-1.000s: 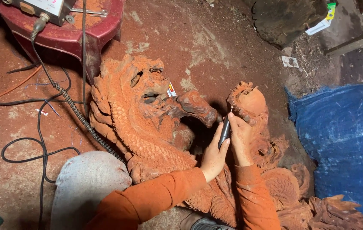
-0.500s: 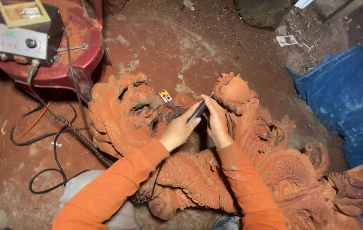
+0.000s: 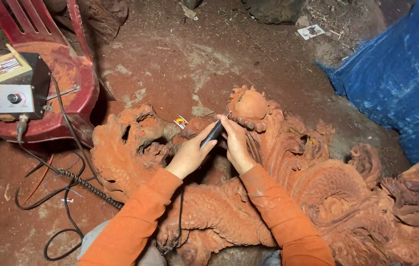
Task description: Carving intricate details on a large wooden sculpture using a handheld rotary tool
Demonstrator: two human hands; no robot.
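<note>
Both hands close on 1 dark rotary carving handpiece (image 3: 212, 134): the left hand (image 3: 189, 156) grips its body, the right hand (image 3: 237, 143) steadies the tip against the red wooden dragon carving (image 3: 268, 197) on the floor. A slip could gouge the orb's beaded rim or nick fingertips.

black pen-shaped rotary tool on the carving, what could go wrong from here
The black pen-shaped rotary tool, pinched by the left hand and right hand, could slip and gouge the red-brown carved wooden dragon or nick a fingertip. Its black coiled cable might snag on the carving.
</note>
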